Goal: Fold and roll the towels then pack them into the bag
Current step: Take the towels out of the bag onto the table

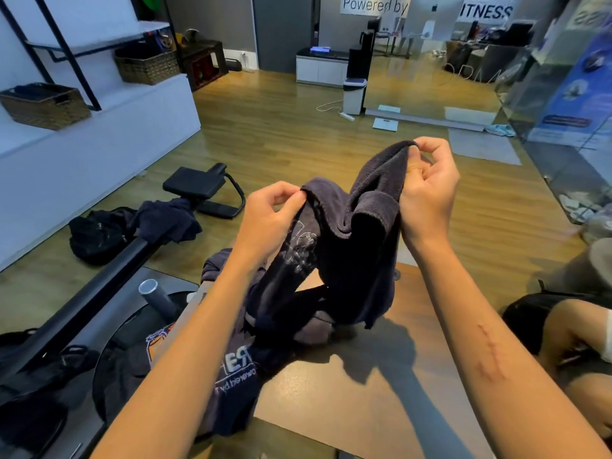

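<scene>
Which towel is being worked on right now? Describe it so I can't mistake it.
Look above the brown table, centre frame. The dark towel hangs lifted between the left hand and right hand, each pinching a top corner. The other dark towels lie heaped beneath it.

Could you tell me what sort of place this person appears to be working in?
Most likely a gym or fitness studio: a wall banner reads "Powered by ... ITNESS", a padded exercise machine stands on the wooden floor, and wicker baskets of dark cloth sit on the white ledge.
</scene>
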